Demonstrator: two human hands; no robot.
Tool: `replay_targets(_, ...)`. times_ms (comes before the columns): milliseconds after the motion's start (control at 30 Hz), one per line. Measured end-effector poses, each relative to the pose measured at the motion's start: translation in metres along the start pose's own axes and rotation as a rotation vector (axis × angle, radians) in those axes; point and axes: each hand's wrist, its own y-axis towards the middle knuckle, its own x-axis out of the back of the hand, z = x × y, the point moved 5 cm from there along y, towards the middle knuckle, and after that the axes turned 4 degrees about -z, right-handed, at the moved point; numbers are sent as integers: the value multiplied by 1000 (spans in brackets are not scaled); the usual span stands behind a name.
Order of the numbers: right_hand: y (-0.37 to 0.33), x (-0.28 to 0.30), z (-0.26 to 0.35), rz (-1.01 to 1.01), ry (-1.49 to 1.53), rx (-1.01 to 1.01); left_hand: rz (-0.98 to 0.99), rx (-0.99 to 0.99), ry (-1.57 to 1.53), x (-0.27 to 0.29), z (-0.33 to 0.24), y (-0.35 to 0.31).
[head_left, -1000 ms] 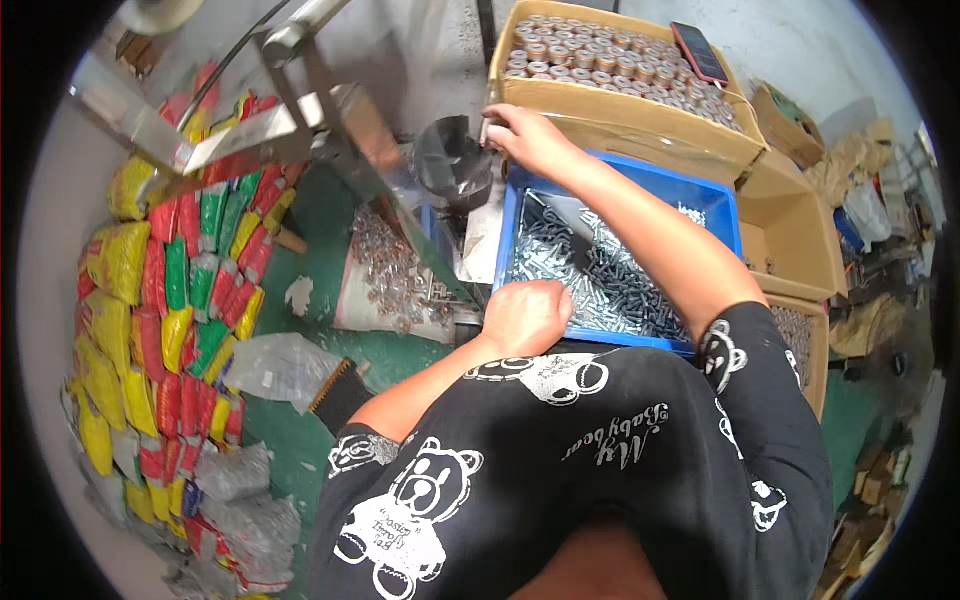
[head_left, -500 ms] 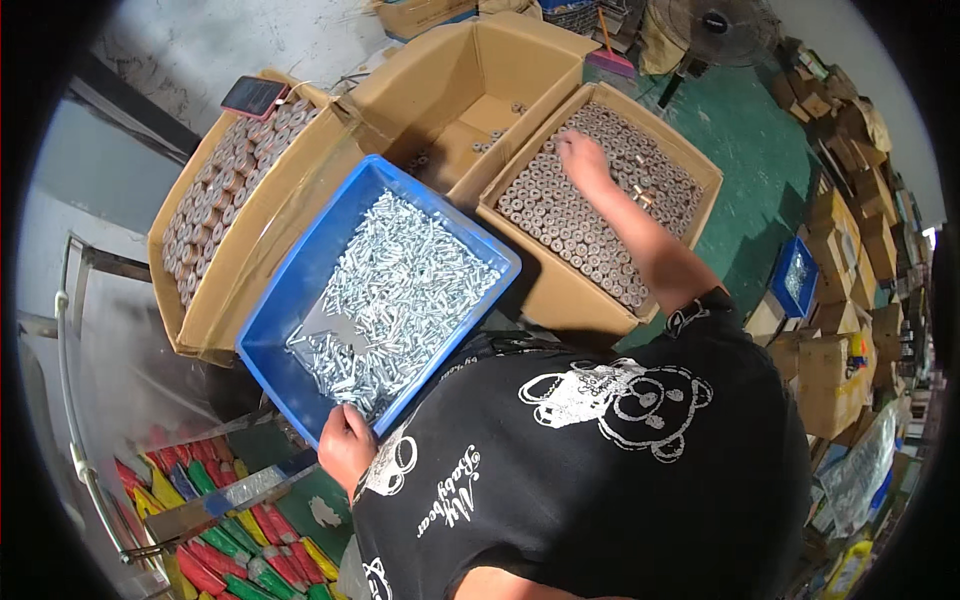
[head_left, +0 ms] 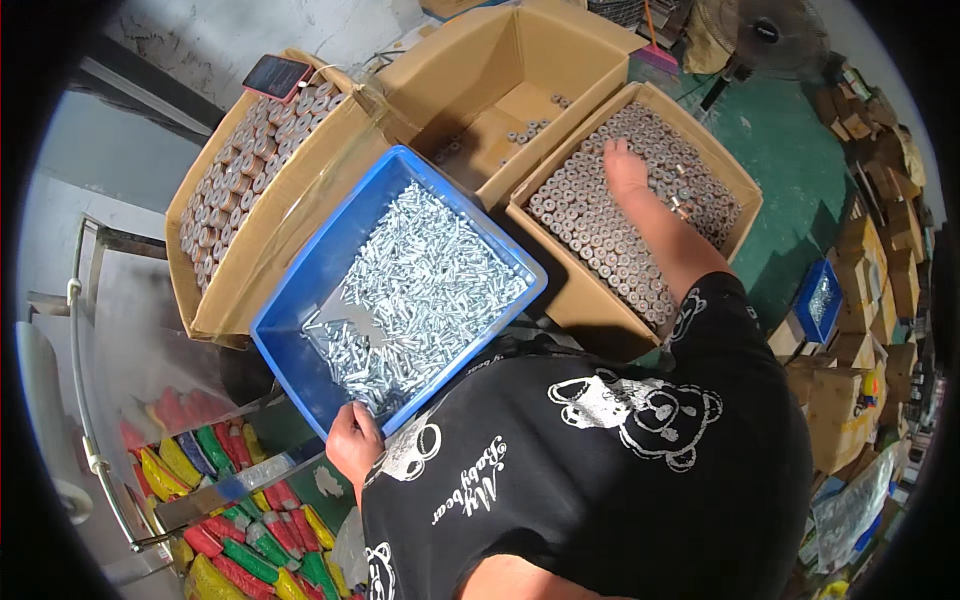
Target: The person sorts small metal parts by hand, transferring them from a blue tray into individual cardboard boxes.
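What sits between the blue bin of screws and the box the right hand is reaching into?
Nothing: in the head view the blue bin butts against the box under the right hand.

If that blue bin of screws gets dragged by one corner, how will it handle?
Probably heavy: the blue bin is heaped with metal screws. Its plastic wall looks stiff, though it may flex under that load. It sits tilted against the cardboard box, so the loose screws would likely slide downhill toward the left hand.

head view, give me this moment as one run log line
left hand: at near rim of blue bin of screws | right hand: flat on upright metal cylinders in right cardboard box | grip: cannot tell
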Motion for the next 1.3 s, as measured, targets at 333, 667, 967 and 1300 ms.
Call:
replay_targets(333, -8, 1, -21, -39, 63, -88, 43, 42, 15, -2, -3, 7)
replay_targets(667, 133, 95, 116, 635, 1551, -1, 39, 60, -35, -7, 1, 9)
replay_targets(967, 240, -203, 344, 246, 209, 677, 99, -1, 10, 0, -5, 14)
replay_targets(1300, 206, -259, 354, 155, -586, 1265, 174, 81, 61, -4, -5, 18)
